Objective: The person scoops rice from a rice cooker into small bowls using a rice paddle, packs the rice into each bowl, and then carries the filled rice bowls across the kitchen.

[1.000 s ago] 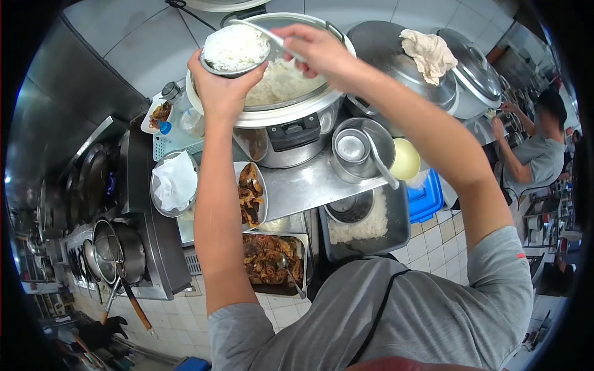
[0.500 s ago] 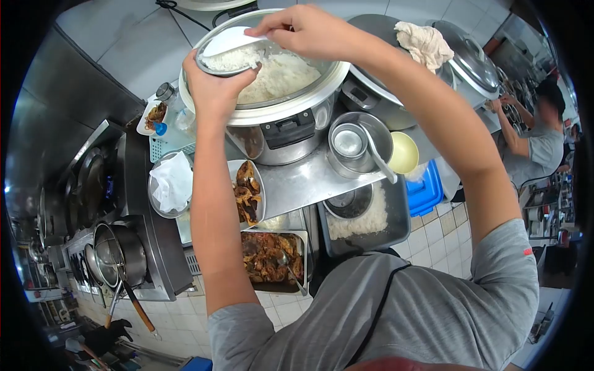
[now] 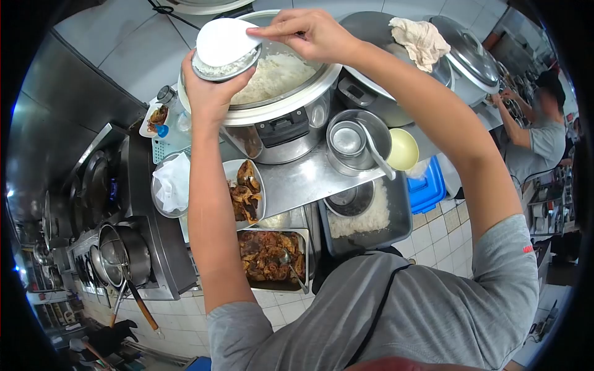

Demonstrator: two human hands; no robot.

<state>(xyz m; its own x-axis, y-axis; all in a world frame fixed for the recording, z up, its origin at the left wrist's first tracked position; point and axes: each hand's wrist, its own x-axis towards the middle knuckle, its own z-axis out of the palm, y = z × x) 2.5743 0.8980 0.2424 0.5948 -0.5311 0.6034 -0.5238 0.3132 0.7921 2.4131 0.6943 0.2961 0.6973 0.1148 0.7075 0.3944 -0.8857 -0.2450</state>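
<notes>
Bowl (image 3: pixel 237 73) at eleven o'clock, rice (image 3: pixel 228 70) up near its rim, smoothing apparently unfinished; my left hand (image 3: pixel 210 94) curled round it, right hand (image 3: pixel 314 36) pinching the white paddle (image 3: pixel 224 42) over the top, plenty left in the cooker (image 3: pixel 286 109) at twelve.

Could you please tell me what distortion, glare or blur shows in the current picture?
Head view: strong fisheye curvature, with dark vignetting at the corners; soft glare on the steel counter; the rice paddle looks nearly featureless white; the co-worker is blurred around the head.
</notes>
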